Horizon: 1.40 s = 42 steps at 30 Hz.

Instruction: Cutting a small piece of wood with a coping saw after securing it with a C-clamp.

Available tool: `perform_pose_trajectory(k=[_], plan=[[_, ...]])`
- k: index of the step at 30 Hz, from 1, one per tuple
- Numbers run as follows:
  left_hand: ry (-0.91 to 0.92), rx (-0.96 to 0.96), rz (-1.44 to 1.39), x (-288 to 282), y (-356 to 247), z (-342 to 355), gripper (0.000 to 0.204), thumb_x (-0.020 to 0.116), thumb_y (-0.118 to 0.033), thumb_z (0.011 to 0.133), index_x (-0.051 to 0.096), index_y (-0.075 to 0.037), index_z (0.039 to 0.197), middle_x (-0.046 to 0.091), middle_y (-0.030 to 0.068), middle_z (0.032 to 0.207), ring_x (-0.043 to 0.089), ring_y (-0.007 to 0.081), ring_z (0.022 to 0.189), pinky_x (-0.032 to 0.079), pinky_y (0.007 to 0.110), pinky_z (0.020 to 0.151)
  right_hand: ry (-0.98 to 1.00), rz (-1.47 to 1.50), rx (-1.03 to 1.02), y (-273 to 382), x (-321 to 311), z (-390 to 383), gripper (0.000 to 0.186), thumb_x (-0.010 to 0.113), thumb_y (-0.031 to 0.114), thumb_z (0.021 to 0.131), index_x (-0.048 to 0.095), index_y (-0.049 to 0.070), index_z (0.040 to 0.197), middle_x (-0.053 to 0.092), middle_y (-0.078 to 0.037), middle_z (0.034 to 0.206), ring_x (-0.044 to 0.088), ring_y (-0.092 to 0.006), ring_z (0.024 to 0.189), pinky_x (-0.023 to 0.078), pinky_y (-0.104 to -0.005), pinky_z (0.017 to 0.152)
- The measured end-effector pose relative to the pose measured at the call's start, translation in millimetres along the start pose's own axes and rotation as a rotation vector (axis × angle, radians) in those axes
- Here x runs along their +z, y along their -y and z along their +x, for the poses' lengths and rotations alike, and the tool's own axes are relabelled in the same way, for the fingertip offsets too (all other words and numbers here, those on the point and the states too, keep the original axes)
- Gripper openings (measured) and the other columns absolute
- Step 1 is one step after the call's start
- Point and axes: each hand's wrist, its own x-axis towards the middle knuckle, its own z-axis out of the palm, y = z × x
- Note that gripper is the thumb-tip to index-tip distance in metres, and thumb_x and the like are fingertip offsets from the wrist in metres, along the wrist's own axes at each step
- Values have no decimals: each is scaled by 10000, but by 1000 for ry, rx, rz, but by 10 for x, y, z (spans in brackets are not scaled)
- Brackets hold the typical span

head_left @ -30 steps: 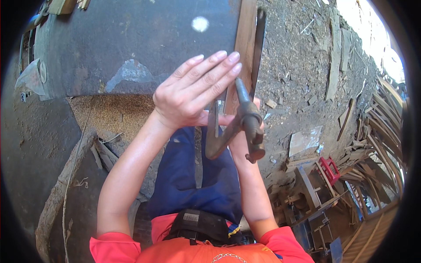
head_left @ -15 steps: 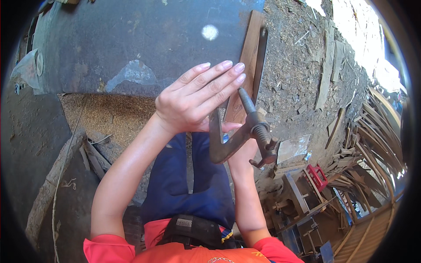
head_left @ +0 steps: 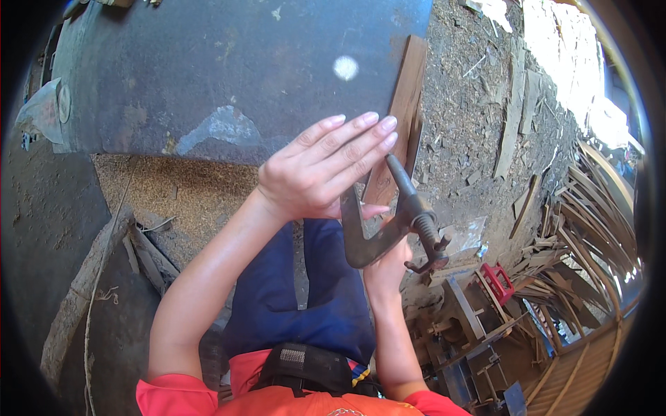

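My left hand [head_left: 316,170] is held flat with its fingers stretched out and close together, pointing up and to the right. Its thumb reaches across behind the frame of a rusty metal C-clamp [head_left: 371,248]. The clamp's threaded screw slants, its tip close to my left fingertips and its cross handle toward me. Below the clamp my right hand [head_left: 386,272] is closed at its frame; the fingers are mostly hidden behind the metal. A brown wooden board [head_left: 408,87] lies along the table's right edge, its near end behind my left hand and the clamp.
A worn, dark metal-topped table [head_left: 173,76] stands ahead. Sawdust and scrap wood cover the ground to the right. A red crate [head_left: 497,283] and stacked curved wood strips [head_left: 598,215] are at right. A log [head_left: 83,291] lies at left.
The view has shifted a little, so the table and board sit lower and farther right. Both hands and the clamp appear slightly lower and farther right, and more of my right hand shows.
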Motion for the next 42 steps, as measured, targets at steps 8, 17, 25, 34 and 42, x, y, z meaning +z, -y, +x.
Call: perform_pose_trajectory(k=[8,17,25,34,42], plan=[[-3,8,31,-7,-43,29,751,404,-699,1046,737,-113,1379,724,23,1409,667,194,1336,471,374,1159,47,144,153,-175,-165,-206,126,520,88,1117,618,34,1175,536,-64,735,491,-152,583,398,-324,571],[65,35,92,-8,-66,0,690,555,-670,1005,711,-142,1420,694,15,1456,655,182,1347,485,369,1159,128,421,417,-365,-519,-569,363,484,78,1091,580,50,1440,512,9,855,484,-73,732,413,-260,675],[134,66,38,45,26,-44,1010,835,-707,779,633,16,1454,590,199,1546,549,363,1454,419,516,1204,502,426,664,-731,-551,-496,469,502,230,1149,502,115,1603,538,-6,863,478,-88,690,430,-270,642],[50,42,85,66,-25,-5,941,814,-724,770,660,-87,1445,656,129,1475,639,296,1362,509,465,1143,167,475,398,-702,-151,-225,273,454,153,1148,630,54,1332,563,-45,778,526,-119,693,440,-321,645],[77,74,-5,143,65,-76,986,945,-533,726,600,31,1458,606,204,1517,544,387,1455,433,538,1210,-78,455,-147,-502,299,358,208,502,148,1139,648,43,1243,698,-147,873,704,-281,736,524,-378,677]])
